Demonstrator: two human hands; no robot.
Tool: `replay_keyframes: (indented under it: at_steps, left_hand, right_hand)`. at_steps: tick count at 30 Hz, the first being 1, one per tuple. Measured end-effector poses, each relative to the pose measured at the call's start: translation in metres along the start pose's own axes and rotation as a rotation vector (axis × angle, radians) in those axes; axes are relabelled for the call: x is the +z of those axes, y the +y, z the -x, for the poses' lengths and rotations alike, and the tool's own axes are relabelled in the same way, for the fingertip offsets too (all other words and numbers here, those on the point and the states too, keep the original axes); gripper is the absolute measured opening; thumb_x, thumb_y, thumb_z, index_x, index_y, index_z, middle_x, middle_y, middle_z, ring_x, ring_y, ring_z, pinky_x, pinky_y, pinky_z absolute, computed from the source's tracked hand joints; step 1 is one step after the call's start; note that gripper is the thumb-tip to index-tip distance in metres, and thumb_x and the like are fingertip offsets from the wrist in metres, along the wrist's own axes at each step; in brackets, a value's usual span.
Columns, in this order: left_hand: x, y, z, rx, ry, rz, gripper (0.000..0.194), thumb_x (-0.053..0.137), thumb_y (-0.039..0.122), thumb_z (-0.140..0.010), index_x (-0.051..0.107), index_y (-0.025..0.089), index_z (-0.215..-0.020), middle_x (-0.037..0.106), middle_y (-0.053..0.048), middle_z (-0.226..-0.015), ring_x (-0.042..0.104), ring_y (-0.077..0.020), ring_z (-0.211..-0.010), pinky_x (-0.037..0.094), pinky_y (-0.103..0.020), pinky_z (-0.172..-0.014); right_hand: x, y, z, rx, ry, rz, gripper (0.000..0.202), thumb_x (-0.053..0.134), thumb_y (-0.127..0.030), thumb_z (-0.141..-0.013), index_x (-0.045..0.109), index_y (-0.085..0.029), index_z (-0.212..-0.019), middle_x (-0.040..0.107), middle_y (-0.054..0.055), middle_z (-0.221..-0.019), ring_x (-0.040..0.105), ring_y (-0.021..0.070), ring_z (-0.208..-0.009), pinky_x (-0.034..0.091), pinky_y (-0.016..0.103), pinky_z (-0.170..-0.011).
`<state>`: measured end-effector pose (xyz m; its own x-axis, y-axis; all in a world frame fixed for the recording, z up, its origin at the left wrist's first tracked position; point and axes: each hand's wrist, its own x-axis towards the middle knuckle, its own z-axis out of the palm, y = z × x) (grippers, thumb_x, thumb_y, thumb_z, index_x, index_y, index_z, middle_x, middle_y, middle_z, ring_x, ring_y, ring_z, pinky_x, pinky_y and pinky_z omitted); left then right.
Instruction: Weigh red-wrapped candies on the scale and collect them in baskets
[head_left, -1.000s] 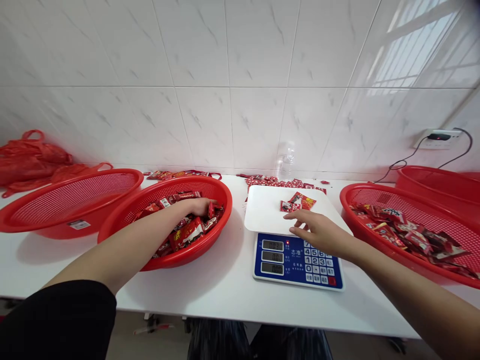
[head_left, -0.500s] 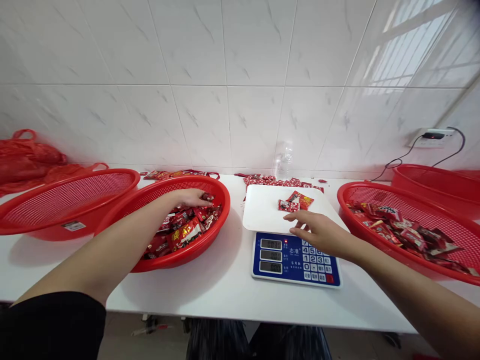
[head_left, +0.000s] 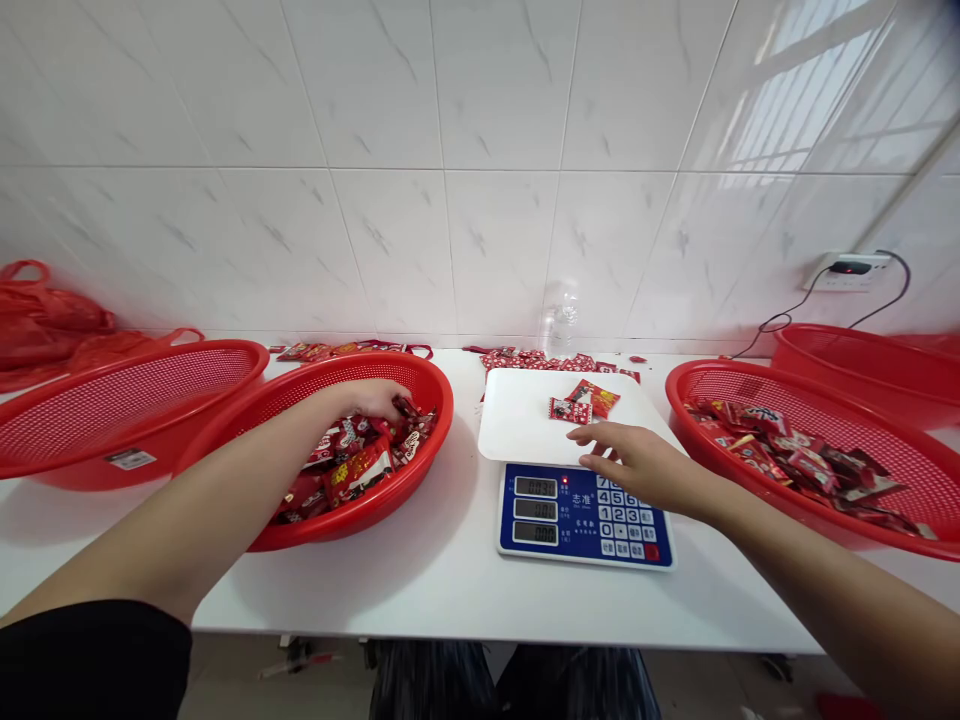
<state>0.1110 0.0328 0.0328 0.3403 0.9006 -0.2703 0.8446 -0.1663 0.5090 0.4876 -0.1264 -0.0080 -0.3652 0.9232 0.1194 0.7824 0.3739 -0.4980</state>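
Note:
My left hand [head_left: 377,398] reaches into a red plastic basket [head_left: 442,425] of small wrapped snacks [head_left: 360,474]. Its fingers are closed on a dark red wrapped snack [head_left: 406,407], and the fingertips are partly hidden among the packets. My right hand [head_left: 634,462] hovers over the front right edge of the scale's white tray [head_left: 514,425], fingers apart and holding nothing. On that tray lie a small red-and-white packet [head_left: 570,411] and a red-and-gold packet [head_left: 596,396], overlapping. Below the tray sits the scale's blue keypad and display panel [head_left: 581,520], lit with digits.
To the right stands another red basket [head_left: 679,400] with wrapped snacks, another red basket [head_left: 795,350] behind it. A further red basket [head_left: 150,440] and red plastic bags [head_left: 45,320] are at left. Packets and a clear bottle [head_left: 560,325] line the tiled wall.
My left hand has sunk slightly deeper among the packets, its fingers curled more. My right hand stays by the tray. The view has shifted slightly.

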Motion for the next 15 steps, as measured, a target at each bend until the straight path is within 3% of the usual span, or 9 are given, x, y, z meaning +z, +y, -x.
replay_keyframes:
  at_steps: [5, 8, 11, 13, 15]
  left_hand:
    - [-0.028, 0.01, 0.0, 0.048, 0.278, 0.318, 0.021, 0.074, 0.017, -0.051, 0.062, 0.016, -0.068, 0.064, 0.0, -0.062, 0.06, -0.0166, -0.063, 0.045, -0.023, -0.055]
    - [-0.031, 0.033, -0.001, 0.137, 0.388, 0.584, 0.025, 0.075, 0.017, -0.056, 0.062, 0.017, -0.077, 0.065, 0.001, -0.066, 0.06, -0.0145, -0.063, 0.048, -0.024, -0.057]
    - [-0.008, 0.076, 0.001, 0.213, 0.387, 0.831, 0.024, 0.076, 0.013, -0.056, 0.062, 0.017, -0.075, 0.064, 0.001, -0.065, 0.06, -0.0124, -0.059, 0.048, -0.023, -0.055]
    - [0.02, 0.109, 0.003, 0.233, 0.387, 0.95, 0.023, 0.076, 0.01, -0.055, 0.061, 0.017, -0.071, 0.063, 0.002, -0.064, 0.06, -0.0117, -0.055, 0.046, -0.022, -0.05]
    - [0.051, 0.14, 0.005, 0.215, 0.288, 1.025, 0.024, 0.077, 0.01, -0.055, 0.06, 0.017, -0.07, 0.062, 0.003, -0.062, 0.06, -0.012, -0.053, 0.046, -0.022, -0.049]
  right_hand:
    - [-0.007, 0.002, -0.004, -0.006, 0.063, -0.011, 0.032, 0.05, -0.034, -0.088, 0.059, -0.026, -0.118, 0.065, 0.005, -0.115, 0.065, 0.0194, -0.089, 0.052, 0.04, -0.08]
    - [-0.012, -0.001, -0.008, -0.01, 0.135, -0.024, 0.03, 0.052, -0.03, -0.087, 0.06, -0.026, -0.116, 0.066, 0.005, -0.113, 0.064, 0.0191, -0.089, 0.052, 0.038, -0.079]
    - [-0.015, -0.011, -0.014, -0.038, 0.216, -0.057, 0.03, 0.052, -0.03, -0.088, 0.059, -0.025, -0.117, 0.066, 0.005, -0.111, 0.063, 0.018, -0.088, 0.052, 0.037, -0.079]
    - [-0.013, -0.02, -0.02, -0.076, 0.286, -0.095, 0.034, 0.054, -0.031, -0.088, 0.055, -0.025, -0.121, 0.063, 0.006, -0.114, 0.063, 0.0167, -0.087, 0.052, 0.036, -0.08]
    - [-0.008, -0.028, -0.027, -0.127, 0.358, -0.123, 0.04, 0.056, -0.031, -0.087, 0.051, -0.026, -0.126, 0.056, 0.008, -0.123, 0.062, 0.0156, -0.087, 0.053, 0.034, -0.079]
